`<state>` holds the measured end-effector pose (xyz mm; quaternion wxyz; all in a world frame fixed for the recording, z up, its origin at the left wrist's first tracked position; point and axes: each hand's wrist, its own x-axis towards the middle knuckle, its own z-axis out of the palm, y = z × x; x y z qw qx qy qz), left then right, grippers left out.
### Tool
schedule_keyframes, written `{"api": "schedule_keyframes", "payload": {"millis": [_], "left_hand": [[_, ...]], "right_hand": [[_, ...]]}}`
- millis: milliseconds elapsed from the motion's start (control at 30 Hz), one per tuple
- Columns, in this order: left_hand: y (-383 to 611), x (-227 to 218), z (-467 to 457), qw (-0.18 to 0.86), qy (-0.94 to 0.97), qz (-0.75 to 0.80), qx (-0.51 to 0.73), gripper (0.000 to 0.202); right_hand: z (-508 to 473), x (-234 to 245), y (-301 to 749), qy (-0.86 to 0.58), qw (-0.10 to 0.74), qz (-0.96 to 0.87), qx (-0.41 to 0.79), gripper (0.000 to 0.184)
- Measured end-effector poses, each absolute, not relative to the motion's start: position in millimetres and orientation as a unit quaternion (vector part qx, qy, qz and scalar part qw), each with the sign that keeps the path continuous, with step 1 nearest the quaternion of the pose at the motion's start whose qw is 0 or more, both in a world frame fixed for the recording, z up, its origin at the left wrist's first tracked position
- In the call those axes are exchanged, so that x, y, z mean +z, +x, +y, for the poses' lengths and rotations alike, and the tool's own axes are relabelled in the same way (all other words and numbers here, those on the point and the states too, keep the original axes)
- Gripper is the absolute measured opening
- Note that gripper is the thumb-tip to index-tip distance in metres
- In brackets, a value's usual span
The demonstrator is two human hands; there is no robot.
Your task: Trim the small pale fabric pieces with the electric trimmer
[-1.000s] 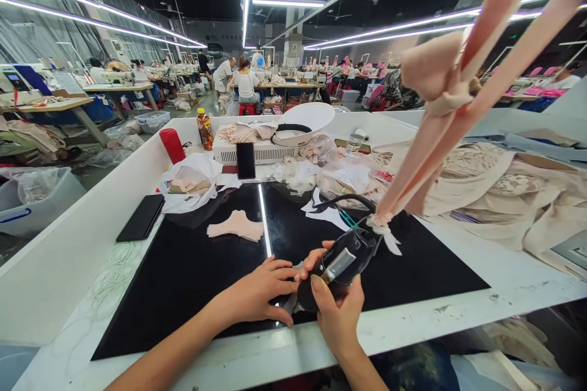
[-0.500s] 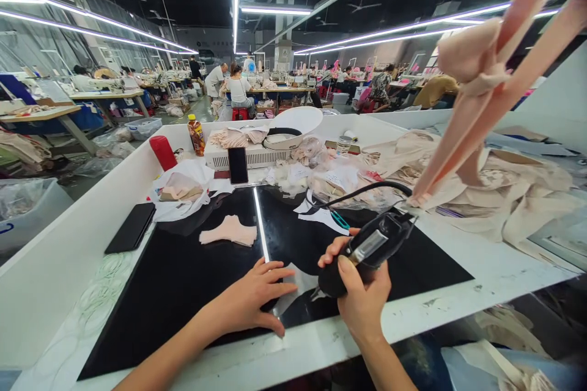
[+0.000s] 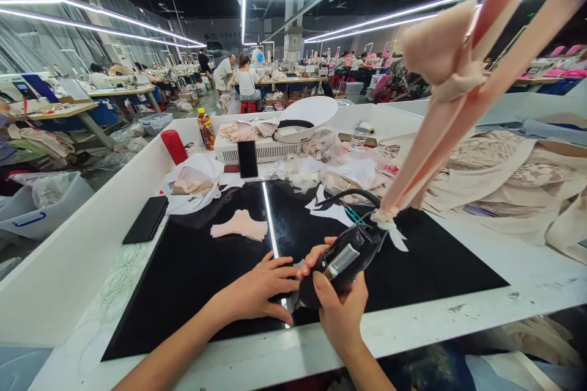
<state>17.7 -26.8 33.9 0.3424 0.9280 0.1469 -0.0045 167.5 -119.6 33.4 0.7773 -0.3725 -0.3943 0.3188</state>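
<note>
My right hand [image 3: 342,314] grips a black corded electric fabric cutter [image 3: 345,259], its rounded head tilted down to the left. The cutter hangs by its back end from knotted pink fabric strips [image 3: 424,159]. My left hand [image 3: 257,288] lies palm down with fingers spread on the glossy black board [image 3: 183,299], just left of the cutter's head. Between the hands a thin grey-white sheet is mostly covered; the cutter's tip is hidden too. Beyond my left hand lies a pale pink fabric stack [image 3: 241,225]. White cut pieces [image 3: 332,212] rest behind the cutter.
A black tablet-like slab [image 3: 145,220] and pale green string [image 3: 121,278] lie along the left. A phone [image 3: 247,159] stands at the back before a white box [image 3: 270,151]. Beige fabric [image 3: 495,177] piles up on the right. Several people sit at sewing tables beyond.
The cutter in my right hand has moved left, close to my left fingers, and now covers most of the grey-white sheet. My left hand stays spread on the board. The camera view has shifted slightly.
</note>
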Motion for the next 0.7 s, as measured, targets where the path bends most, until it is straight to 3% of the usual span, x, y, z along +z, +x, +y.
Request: {"api": "schedule_keyframes", "payload": {"millis": [233,700], "left_hand": [[18.2,31.3,-26.4,0.335,0.931,0.145,0.002,0.07],[28.0,27.0,-29.8,0.28,0.944,0.165,0.049,0.07]], "right_hand": [[-120.4,28.9,164.7,-0.384,0.769,-0.405,0.313,0.038],[-116.7,57.7,226.8,-0.397,0.82,-0.357,0.207,0.036]]}}
